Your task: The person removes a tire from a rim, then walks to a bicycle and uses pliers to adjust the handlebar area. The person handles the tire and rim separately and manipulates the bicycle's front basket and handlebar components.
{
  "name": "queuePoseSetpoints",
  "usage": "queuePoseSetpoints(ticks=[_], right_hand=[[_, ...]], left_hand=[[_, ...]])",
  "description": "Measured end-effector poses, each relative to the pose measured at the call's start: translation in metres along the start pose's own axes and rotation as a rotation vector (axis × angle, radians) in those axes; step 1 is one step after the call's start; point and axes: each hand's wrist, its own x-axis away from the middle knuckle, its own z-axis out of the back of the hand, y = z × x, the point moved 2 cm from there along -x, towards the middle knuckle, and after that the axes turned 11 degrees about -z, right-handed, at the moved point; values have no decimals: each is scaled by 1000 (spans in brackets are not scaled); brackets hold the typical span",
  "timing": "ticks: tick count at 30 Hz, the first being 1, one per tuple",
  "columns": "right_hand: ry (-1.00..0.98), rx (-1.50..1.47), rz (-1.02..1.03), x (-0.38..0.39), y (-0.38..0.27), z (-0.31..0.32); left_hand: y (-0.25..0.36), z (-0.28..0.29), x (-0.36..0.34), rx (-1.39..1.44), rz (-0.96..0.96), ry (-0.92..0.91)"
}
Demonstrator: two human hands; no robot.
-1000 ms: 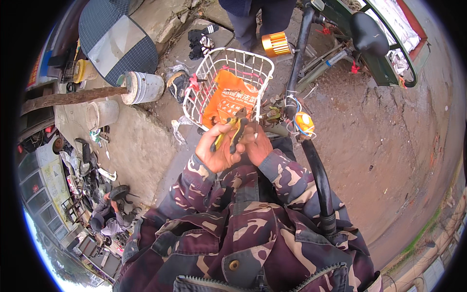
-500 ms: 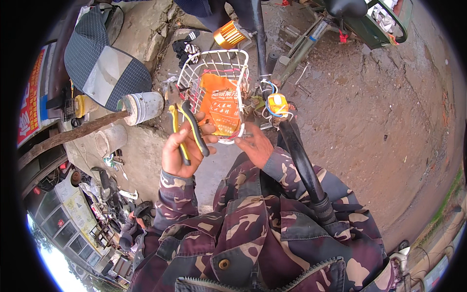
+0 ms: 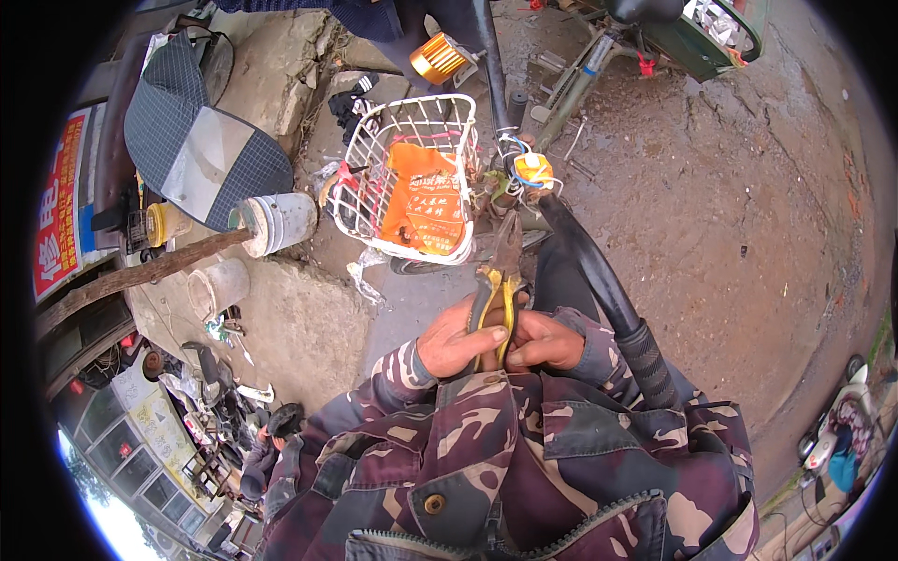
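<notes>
My left hand (image 3: 456, 338) is closed on the yellow-and-black handles of a pair of pliers (image 3: 501, 279), held close in front of my jacket with the jaws pointing away from me. From the other side, my right hand (image 3: 546, 340) has its fingers curled against the same handles. Just beyond the jaws, a yellow-wrapped part (image 3: 534, 171) with blue and white wires sits at the middle of a black handlebar (image 3: 582, 251). Left of it is a white wire basket (image 3: 348, 227), with an orange printed sheet (image 3: 423, 201) inside.
A gold-coloured ribbed lamp (image 3: 438, 59) is beyond the basket. To the left are a white bucket (image 3: 285, 222), a wooden pole (image 3: 140, 274) and a grey checked cover (image 3: 173, 112). A green cart (image 3: 697, 47) stands far right. Another person (image 3: 262, 458) is at lower left.
My left hand brought the pliers right and toward my body, turning their jaws away from me. My right hand left the basket's near rim and came to the pliers' handles.
</notes>
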Motion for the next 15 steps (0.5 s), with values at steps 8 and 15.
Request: queuePoseSetpoints(ticks=[8, 15], right_hand=[[734, 395, 97, 0, 45, 26], [834, 199, -80, -18, 50, 58]], left_hand=[[16, 42, -14, -840, -342, 366], [-16, 76, -47, -1580, -185, 327]])
